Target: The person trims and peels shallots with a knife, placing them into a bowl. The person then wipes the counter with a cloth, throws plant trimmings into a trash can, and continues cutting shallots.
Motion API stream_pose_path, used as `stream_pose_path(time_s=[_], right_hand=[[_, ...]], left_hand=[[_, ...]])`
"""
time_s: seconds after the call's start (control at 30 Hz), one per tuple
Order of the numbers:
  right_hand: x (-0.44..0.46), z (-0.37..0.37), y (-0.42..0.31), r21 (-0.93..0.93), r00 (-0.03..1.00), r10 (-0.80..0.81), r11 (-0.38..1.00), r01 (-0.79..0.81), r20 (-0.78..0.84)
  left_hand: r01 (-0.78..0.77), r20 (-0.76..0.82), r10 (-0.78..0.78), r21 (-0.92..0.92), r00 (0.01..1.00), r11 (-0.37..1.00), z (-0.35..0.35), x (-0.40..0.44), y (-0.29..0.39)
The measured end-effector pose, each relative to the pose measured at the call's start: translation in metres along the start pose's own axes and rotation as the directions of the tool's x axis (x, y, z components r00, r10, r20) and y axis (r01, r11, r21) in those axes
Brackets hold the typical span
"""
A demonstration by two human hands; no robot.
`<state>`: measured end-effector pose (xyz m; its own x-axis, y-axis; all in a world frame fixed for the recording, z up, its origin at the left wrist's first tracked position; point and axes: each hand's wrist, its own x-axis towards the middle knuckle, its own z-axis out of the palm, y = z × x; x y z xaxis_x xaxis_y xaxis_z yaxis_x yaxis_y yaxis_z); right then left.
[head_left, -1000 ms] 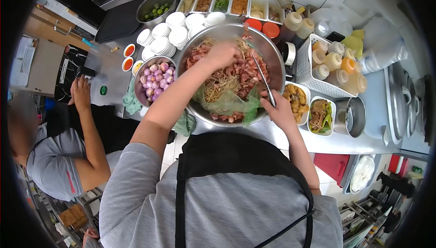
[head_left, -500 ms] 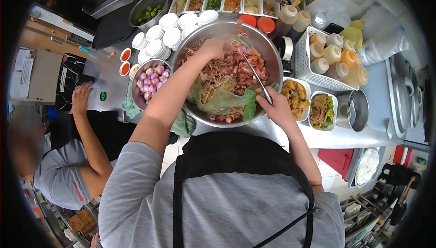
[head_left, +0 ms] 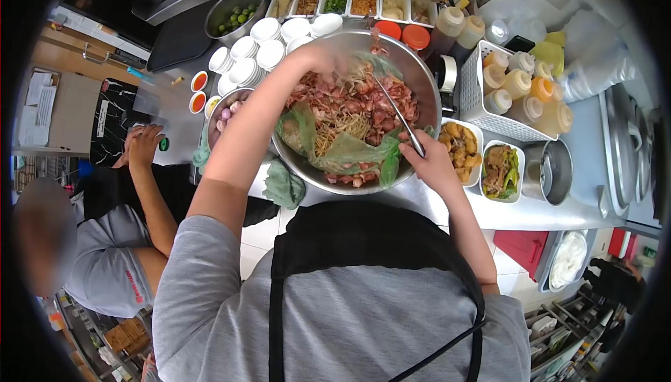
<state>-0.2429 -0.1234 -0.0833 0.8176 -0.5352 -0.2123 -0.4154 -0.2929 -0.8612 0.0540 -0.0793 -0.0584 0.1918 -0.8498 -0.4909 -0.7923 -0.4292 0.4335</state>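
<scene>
In front of me stands a large steel bowl [head_left: 429, 92] with raw sliced meat [head_left: 400, 106]. Thin pale-brown strips [head_left: 342, 134] lie among the meat. A sheer green plastic bag [head_left: 363, 157] sits inside along the near side. My right hand [head_left: 428, 160] is closed around a long slim metal utensil [head_left: 397, 111], whose far end reaches into the meat; its exact kind is unclear. Over the bowl's far left part is my left hand [head_left: 330, 59], smeared by motion, so its fingers cannot be made out.
White cups [head_left: 269, 53], a pot of limes [head_left: 234, 22] and ingredient trays [head_left: 335, 1] line the back. At right are a squeeze-bottle basket [head_left: 475, 99], fried food [head_left: 460, 151] and a meat-and-greens dish [head_left: 500, 171]. My arm partly covers shallots [head_left: 225, 116]. A co-worker's hands [head_left: 143, 141] are at left.
My left hand has shifted slightly left and up over the bowl. The meat and strips under it are spread differently. My right hand still holds the utensil. The co-worker's hands have come together.
</scene>
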Motion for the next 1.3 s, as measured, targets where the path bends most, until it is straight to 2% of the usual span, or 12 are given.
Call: stream_pose_path(time_s=[0.07,0.17,0.3,0.37,0.43,0.5,0.7,0.9,1.03,1.1,1.2,1.3], right_hand=[[0.000,-0.001,-0.001,0.022,1.000,0.016,1.000,-0.016,0.003],[-0.002,0.000,0.001,0.040,1.000,0.026,0.999,-0.026,0.003],[-0.002,0.000,0.006,0.047,1.000,0.009,0.999,-0.009,-0.013],[-0.002,0.000,0.006,0.052,1.000,0.015,0.999,-0.014,-0.016],[-0.002,-0.001,0.006,0.059,1.000,0.015,0.998,-0.014,-0.016],[-0.001,-0.001,0.006,0.058,1.000,0.026,0.998,-0.026,-0.008],[0.001,0.002,0.007,0.081,1.000,0.023,0.996,-0.021,-0.021],[0.001,0.002,0.008,0.095,0.999,0.026,0.995,-0.024,-0.025],[-0.001,0.001,0.009,0.086,0.999,0.005,0.996,-0.002,-0.033],[-0.002,-0.004,0.000,0.111,0.985,0.161,0.980,-0.168,0.064],[-0.001,-0.004,-0.004,0.110,0.978,0.195,0.973,-0.202,0.071],[0.001,0.001,0.008,0.111,0.999,0.031,0.993,-0.029,-0.012]], left_hand=[[0.015,-0.149,0.028,0.277,0.988,0.961,0.001,0.003,0.020],[0.083,-0.195,-0.036,0.238,0.980,0.968,0.025,0.017,0.027],[0.038,-0.311,0.120,0.456,0.943,0.889,0.067,0.037,0.003],[0.018,-0.364,0.162,0.444,0.917,0.896,0.068,0.037,-0.002],[0.075,-0.243,0.032,0.416,0.970,0.906,0.063,0.046,-0.012],[-0.019,-0.171,0.079,0.326,0.982,0.945,0.040,0.022,0.009],[-0.062,-0.270,0.078,0.068,0.960,0.996,0.017,0.014,-0.017],[-0.159,-0.314,0.181,0.093,0.932,0.983,-0.021,-0.036,0.007],[-0.247,-0.178,0.281,0.193,0.943,0.950,-0.038,-0.064,0.030],[-0.230,0.140,0.220,0.067,0.966,0.971,-0.038,-0.065,0.040],[-0.358,0.164,0.336,0.134,0.927,0.924,-0.009,-0.030,0.018],[-0.330,0.288,0.279,0.147,0.916,0.933,0.027,0.016,0.009]])
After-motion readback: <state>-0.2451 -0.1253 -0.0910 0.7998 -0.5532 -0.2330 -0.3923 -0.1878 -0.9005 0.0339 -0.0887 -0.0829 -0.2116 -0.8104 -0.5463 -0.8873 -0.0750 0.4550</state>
